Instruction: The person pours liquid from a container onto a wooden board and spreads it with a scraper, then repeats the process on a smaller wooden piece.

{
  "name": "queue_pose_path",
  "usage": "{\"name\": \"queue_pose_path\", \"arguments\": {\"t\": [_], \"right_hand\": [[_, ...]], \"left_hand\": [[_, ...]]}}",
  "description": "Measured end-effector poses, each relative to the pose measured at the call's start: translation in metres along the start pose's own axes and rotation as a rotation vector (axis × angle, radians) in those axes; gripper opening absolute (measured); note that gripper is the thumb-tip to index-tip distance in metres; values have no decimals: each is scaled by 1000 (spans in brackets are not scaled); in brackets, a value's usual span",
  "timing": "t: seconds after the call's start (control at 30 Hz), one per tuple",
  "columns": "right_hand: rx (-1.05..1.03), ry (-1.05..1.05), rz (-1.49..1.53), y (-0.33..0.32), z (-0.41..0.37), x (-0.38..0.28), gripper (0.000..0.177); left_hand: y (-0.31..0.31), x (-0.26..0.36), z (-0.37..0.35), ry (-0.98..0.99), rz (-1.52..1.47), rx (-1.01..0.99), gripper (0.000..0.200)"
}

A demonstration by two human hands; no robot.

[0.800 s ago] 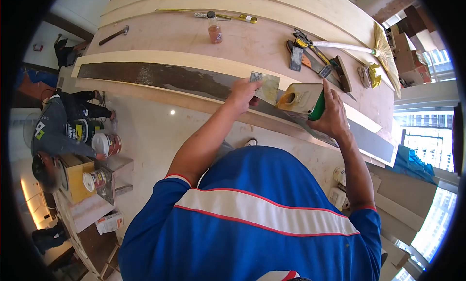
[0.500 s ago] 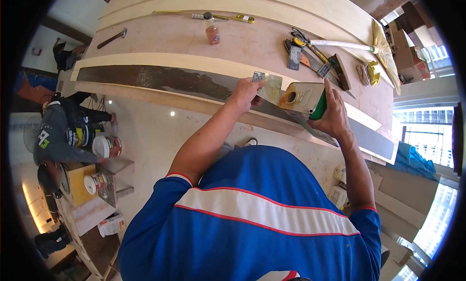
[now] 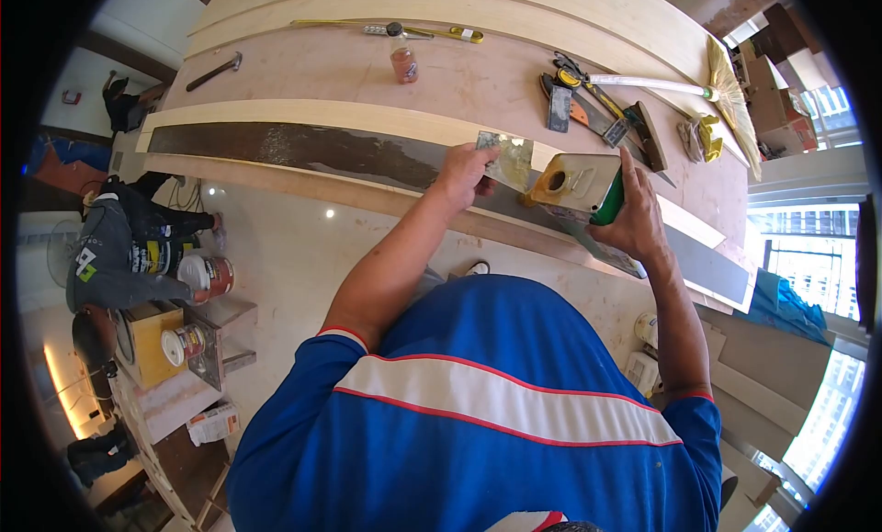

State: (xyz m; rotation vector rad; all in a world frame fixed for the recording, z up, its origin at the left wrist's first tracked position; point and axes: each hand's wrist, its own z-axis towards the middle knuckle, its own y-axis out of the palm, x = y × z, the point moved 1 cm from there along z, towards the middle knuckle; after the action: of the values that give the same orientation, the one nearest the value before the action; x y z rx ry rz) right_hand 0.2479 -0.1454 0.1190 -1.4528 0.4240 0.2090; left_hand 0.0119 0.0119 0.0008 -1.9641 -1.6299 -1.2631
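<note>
My left hand grips a flat metal spreader blade smeared with glue, held over a long dark strip that lies on a pale board. My right hand holds a cream glue can with a green base, tipped on its side so its open mouth faces the spreader. The strip's surface looks wet and streaked to the left of my hands.
The plywood bench carries a hammer, a small jar, a saw and hand tools and a broom. Another person crouches at left beside paint cans. Windows are at right.
The glue can has tipped a little further toward the spreader and shifted slightly right. My left hand has stayed on the spreader. The person at left has shifted slightly.
</note>
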Motion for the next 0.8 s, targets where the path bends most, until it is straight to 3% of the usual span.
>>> {"name": "queue_pose_path", "arguments": {"t": [0.27, 0.37, 0.57, 0.67, 0.8], "right_hand": [[13, -9, 1, 0, 0, -1, 117], [-44, 42, -4, -1, 5, -9, 118], [-99, -47, -57, 5, 19, -5, 118], [-184, 26, -26, 1, 19, -3, 125], [-177, -13, -68, -4, 15, -3, 120]], "left_hand": [[2, 3, 3, -12, -7, -15, 17], [-2, 2, 7, -3, -26, -16, 17], [-20, -1, 6, 19, -41, 27, 17], [-29, -7, 8, 7, -64, 34, 16], [-29, -7, 6, -4, -57, 42, 16]]}}
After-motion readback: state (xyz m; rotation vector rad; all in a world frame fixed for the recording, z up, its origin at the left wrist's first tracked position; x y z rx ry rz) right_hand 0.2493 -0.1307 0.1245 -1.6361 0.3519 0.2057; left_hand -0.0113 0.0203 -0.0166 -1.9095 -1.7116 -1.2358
